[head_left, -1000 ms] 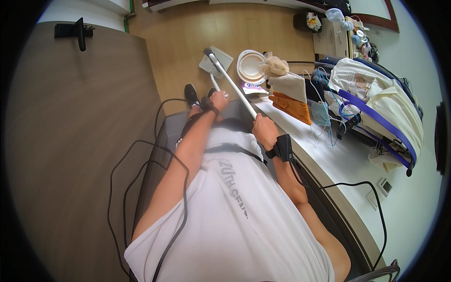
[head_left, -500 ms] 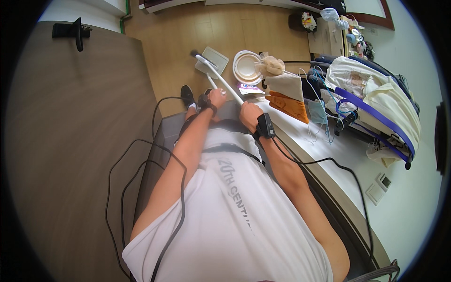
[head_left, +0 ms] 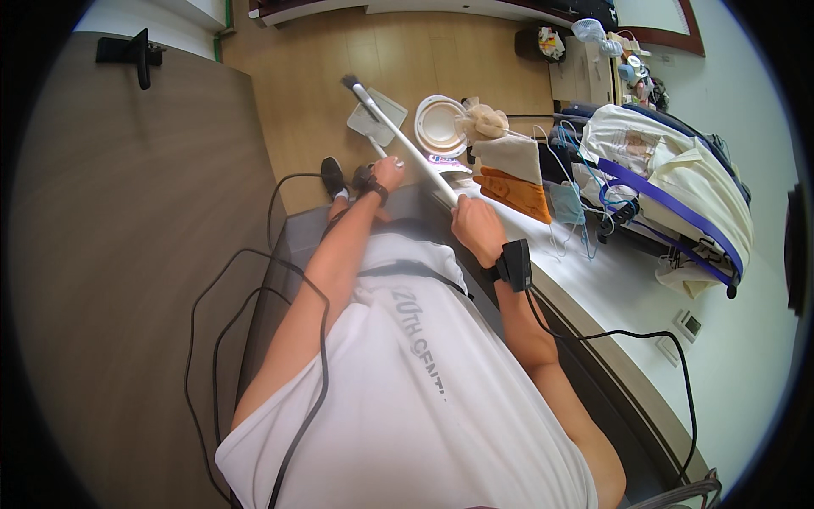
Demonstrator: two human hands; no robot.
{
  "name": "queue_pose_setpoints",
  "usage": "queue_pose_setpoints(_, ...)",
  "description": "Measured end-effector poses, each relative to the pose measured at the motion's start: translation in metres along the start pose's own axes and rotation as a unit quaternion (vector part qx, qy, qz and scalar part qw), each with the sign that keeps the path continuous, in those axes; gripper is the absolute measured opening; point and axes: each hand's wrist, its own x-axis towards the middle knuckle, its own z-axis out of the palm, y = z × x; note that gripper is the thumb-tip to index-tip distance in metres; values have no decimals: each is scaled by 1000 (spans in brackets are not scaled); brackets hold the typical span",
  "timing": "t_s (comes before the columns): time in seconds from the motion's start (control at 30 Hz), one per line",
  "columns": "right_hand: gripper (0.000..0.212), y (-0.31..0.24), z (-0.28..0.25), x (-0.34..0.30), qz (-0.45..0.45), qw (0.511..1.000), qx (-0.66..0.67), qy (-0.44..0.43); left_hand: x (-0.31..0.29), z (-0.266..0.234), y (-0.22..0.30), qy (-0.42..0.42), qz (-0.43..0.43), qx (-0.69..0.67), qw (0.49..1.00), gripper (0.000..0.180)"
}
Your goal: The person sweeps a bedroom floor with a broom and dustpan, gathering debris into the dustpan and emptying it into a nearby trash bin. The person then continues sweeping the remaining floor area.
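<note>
My left hand [head_left: 388, 175] is closed on the handle of a pale, square-panned dustpan [head_left: 392, 121], which lies at or just above the wooden floor. My right hand [head_left: 476, 227] is wrapped round the lower end of a long white broom handle [head_left: 415, 157]. This broom slants away to the upper left, crossing over the dustpan. Its dark bristles [head_left: 350, 81] stick out past the pan's far left side. Whether the bristles touch the floor I cannot tell. Nothing I can make out lies in the pan.
Right of the dustpan stands a white basin [head_left: 442, 125]. Cloths [head_left: 515, 188], a mesh bath puff [head_left: 486, 121] and a mask [head_left: 566, 204] hang at the right near a bag-laden rack [head_left: 712, 195]. A brown door [head_left: 144, 254] fills the left. Black cables [head_left: 326, 339] trail from both wrists.
My right hand has drawn back toward me and to the right, pulling the broom handle with it. The left hand still grips the dustpan, and the whole view has shifted slightly.
</note>
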Motion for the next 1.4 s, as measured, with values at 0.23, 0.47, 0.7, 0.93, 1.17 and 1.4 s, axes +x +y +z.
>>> queue_pose_setpoints(0.23,31,40,32,42,33,995,96,23,-45,-30,-8,25,-17,-29,999,27)
queue_pose_setpoints(0.47,34,76,107,125,43,934,353,23,-91,-67,-28,46,-30,-37,998,31)
queue_pose_setpoints(0.7,29,69,197,223,86,890,447,3,-124,-111,-47,80,-62,8,995,32)
queue_pose_setpoints(0.93,36,63,266,240,107,914,391,8,-129,-133,-79,38,-98,58,993,31)
queue_pose_setpoints(1.17,31,36,276,172,80,952,292,-41,-128,-129,-122,10,-132,73,989,29)
queue_pose_setpoints(1.4,33,8,245,67,81,928,332,-146,-131,-128,-132,36,-105,61,992,27)
